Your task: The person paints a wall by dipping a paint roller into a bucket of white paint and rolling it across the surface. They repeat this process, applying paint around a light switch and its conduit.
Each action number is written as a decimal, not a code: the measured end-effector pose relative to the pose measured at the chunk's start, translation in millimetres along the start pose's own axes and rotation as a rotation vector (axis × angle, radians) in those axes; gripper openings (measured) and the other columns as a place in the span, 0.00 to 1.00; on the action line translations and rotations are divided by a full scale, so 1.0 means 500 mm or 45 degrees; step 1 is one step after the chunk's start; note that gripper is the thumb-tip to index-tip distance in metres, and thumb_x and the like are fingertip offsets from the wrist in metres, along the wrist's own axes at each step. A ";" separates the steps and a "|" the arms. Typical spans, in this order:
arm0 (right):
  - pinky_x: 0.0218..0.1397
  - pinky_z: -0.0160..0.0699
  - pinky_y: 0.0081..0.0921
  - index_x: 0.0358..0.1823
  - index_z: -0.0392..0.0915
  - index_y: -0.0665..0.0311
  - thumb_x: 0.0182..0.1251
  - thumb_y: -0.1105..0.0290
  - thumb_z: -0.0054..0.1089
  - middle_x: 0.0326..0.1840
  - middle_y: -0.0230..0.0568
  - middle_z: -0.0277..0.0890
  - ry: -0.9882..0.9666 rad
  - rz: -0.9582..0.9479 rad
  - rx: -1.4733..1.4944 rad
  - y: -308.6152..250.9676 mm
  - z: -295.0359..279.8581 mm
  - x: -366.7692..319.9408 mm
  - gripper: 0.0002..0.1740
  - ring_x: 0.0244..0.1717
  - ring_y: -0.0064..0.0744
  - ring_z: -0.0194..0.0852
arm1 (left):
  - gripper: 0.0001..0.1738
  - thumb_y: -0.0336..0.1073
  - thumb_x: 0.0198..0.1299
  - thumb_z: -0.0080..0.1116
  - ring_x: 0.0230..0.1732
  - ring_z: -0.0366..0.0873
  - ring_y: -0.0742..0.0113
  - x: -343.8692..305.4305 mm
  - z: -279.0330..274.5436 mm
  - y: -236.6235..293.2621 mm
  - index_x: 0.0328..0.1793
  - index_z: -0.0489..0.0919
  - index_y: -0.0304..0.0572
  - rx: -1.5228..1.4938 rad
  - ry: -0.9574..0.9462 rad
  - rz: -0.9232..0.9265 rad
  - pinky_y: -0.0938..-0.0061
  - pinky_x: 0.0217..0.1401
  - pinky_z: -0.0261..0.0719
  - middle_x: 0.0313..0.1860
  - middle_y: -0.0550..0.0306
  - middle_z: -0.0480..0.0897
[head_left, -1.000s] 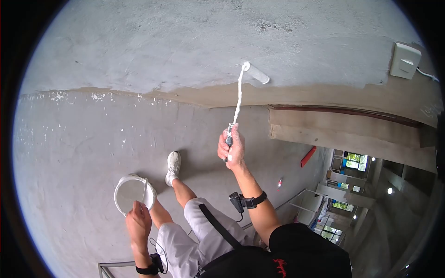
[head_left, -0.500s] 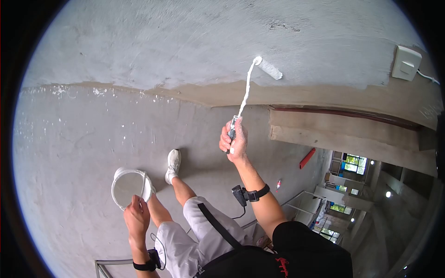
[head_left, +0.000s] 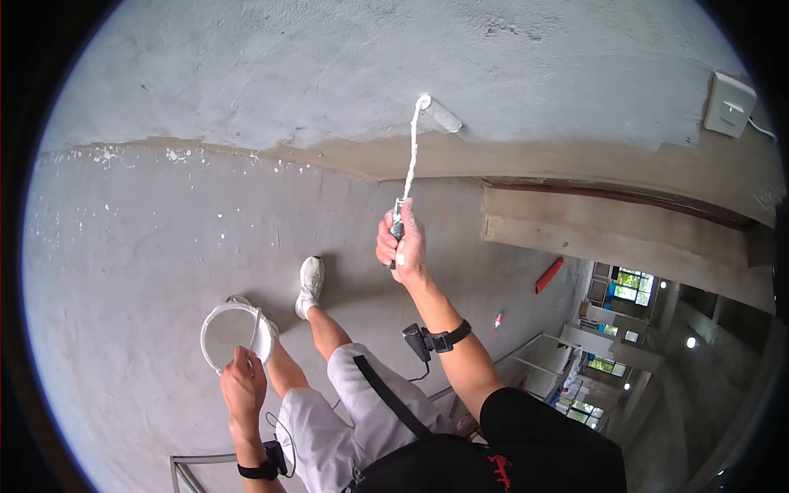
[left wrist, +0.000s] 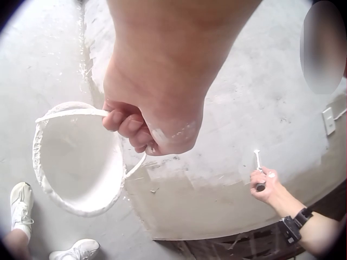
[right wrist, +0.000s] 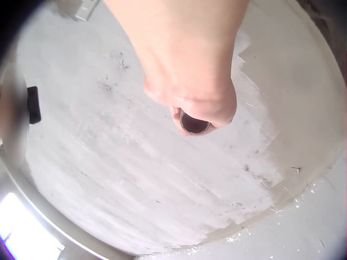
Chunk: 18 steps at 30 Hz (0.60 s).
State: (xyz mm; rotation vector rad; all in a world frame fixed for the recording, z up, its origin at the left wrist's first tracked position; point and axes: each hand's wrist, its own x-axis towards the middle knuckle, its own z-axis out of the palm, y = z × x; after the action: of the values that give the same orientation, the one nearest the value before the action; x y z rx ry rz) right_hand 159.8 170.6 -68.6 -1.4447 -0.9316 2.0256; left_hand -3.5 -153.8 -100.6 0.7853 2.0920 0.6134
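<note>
White wall switch (head_left: 730, 105) — and, well apart, probably a red tube (head_left: 549, 275).

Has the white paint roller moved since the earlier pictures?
Yes, the roller is farther left in the head view, away from the white plastic wall switch.

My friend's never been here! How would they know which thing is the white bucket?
Start at the big grey floor and find the white shoe. Near it is the white bucket, with the person's left hand gripping its thin handle. The shoe is white too, but only the bucket has a wide, round opening.
</note>
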 end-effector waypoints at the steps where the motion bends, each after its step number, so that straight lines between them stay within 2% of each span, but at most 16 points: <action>1: 0.10 0.44 0.20 0.28 0.64 0.55 0.75 0.36 0.37 0.13 0.24 0.51 -0.002 0.004 0.011 -0.022 0.003 -0.017 0.30 0.07 0.17 0.44 | 0.07 0.30 0.63 0.51 0.25 0.77 0.37 -0.001 -0.001 0.003 0.33 0.69 0.36 0.000 0.002 0.003 0.52 0.26 0.71 0.22 0.39 0.78; 8: 0.08 0.47 0.18 0.31 0.65 0.56 0.78 0.40 0.31 0.13 0.24 0.51 -0.010 -0.099 -0.050 -0.189 -0.003 -0.143 0.29 0.06 0.16 0.43 | 0.08 0.29 0.63 0.51 0.25 0.77 0.36 -0.002 0.010 0.008 0.31 0.69 0.35 -0.015 0.006 0.081 0.51 0.26 0.71 0.21 0.39 0.78; 12: 0.09 0.49 0.18 0.32 0.66 0.56 0.78 0.40 0.32 0.14 0.26 0.53 -0.008 -0.308 -0.075 -0.282 0.005 -0.188 0.28 0.07 0.16 0.46 | 0.07 0.29 0.62 0.51 0.24 0.77 0.36 0.005 0.013 0.009 0.31 0.69 0.36 0.040 -0.021 0.125 0.50 0.27 0.72 0.20 0.38 0.77; 13: 0.09 0.50 0.18 0.32 0.66 0.56 0.79 0.41 0.31 0.14 0.26 0.54 -0.046 -0.398 -0.083 -0.313 0.010 -0.196 0.28 0.07 0.16 0.46 | 0.08 0.29 0.63 0.51 0.28 0.77 0.31 0.005 0.009 0.017 0.32 0.69 0.34 0.026 -0.062 0.067 0.48 0.30 0.72 0.22 0.36 0.78; 15: 0.09 0.51 0.18 0.32 0.66 0.57 0.79 0.42 0.31 0.14 0.27 0.54 -0.115 -0.543 -0.077 -0.366 0.024 -0.213 0.28 0.07 0.17 0.48 | 0.08 0.29 0.63 0.51 0.29 0.77 0.31 0.007 0.013 0.020 0.32 0.69 0.34 0.031 -0.061 0.082 0.48 0.30 0.72 0.22 0.36 0.78; 18: 0.09 0.50 0.18 0.31 0.66 0.56 0.78 0.40 0.33 0.13 0.27 0.54 -0.135 -0.639 -0.127 -0.418 0.051 -0.230 0.29 0.07 0.16 0.46 | 0.07 0.29 0.63 0.50 0.28 0.77 0.32 0.010 0.017 0.013 0.32 0.69 0.34 0.029 -0.054 0.106 0.49 0.30 0.72 0.22 0.36 0.78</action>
State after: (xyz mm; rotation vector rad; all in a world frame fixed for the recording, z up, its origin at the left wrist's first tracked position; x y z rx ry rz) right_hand 172.6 218.7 166.2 -1.0214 -1.3044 1.7086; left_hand 3.3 -144.4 -103.5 0.8944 2.0388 0.6133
